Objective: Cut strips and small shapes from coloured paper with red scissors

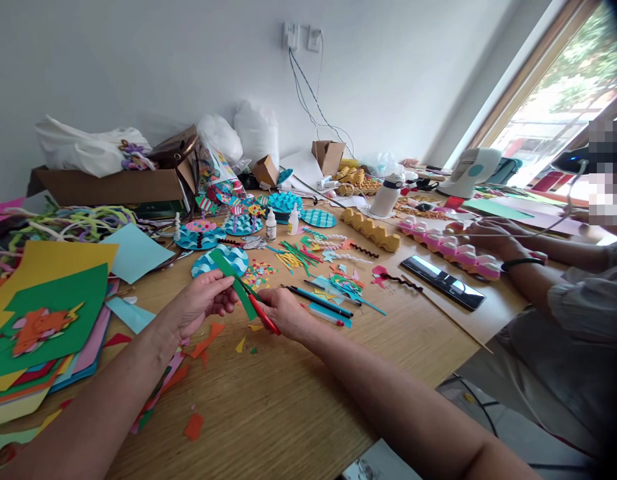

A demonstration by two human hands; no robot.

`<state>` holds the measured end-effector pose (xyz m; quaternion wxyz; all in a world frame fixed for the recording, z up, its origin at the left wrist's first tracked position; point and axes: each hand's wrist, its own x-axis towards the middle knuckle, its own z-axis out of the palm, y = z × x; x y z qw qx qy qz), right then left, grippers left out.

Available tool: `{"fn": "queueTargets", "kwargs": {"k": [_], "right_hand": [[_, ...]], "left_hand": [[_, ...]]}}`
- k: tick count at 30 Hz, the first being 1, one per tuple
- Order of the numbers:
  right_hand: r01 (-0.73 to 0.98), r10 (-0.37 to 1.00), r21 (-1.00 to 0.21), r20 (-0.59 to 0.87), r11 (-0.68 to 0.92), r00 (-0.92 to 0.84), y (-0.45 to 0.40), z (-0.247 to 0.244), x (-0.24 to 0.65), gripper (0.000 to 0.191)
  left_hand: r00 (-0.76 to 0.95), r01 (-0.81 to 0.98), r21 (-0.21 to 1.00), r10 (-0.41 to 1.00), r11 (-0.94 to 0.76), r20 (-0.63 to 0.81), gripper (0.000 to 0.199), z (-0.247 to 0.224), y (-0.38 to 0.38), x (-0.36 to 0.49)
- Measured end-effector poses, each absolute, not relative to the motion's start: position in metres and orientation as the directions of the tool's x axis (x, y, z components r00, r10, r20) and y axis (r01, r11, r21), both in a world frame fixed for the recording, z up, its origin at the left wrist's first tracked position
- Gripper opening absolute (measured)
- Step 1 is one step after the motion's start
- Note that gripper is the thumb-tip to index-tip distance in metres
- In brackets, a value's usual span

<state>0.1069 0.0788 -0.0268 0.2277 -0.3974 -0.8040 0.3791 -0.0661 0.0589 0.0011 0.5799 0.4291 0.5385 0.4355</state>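
Observation:
My left hand [201,303] pinches a strip of green paper [246,303] between thumb and fingers, above the table. Closed around the red handles of a pair of scissors [264,316] is my right hand [284,313]. The scissors' blades lie against the green strip, pointing toward my left hand. Just beyond the hands sits a blue wave-patterned disc [223,260], with a heap of tiny colored paper bits [261,272] beside it. Orange paper scraps [207,340] are scattered on the table below my left hand.
Colored paper sheets [53,333] are stacked at left. Several pens [321,301], a phone [442,283], a wooden stick [453,320] and egg-carton strips [371,229] lie to the right. Glue bottles [271,225] stand behind. A co-worker's hands [496,237] are at a pink carton strip [448,250].

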Motion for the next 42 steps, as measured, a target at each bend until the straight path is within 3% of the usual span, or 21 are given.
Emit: {"fn": "queueTargets", "kwargs": {"k": [42], "right_hand": [[0.496,0.810,-0.759,0.068,0.421,-0.583,0.0807,-0.0297,0.1059,0.037]], "left_hand": [[0.014,-0.039,0.973,0.974,0.227,-0.227,0.024,-0.0036,0.0570,-0.0597]]}}
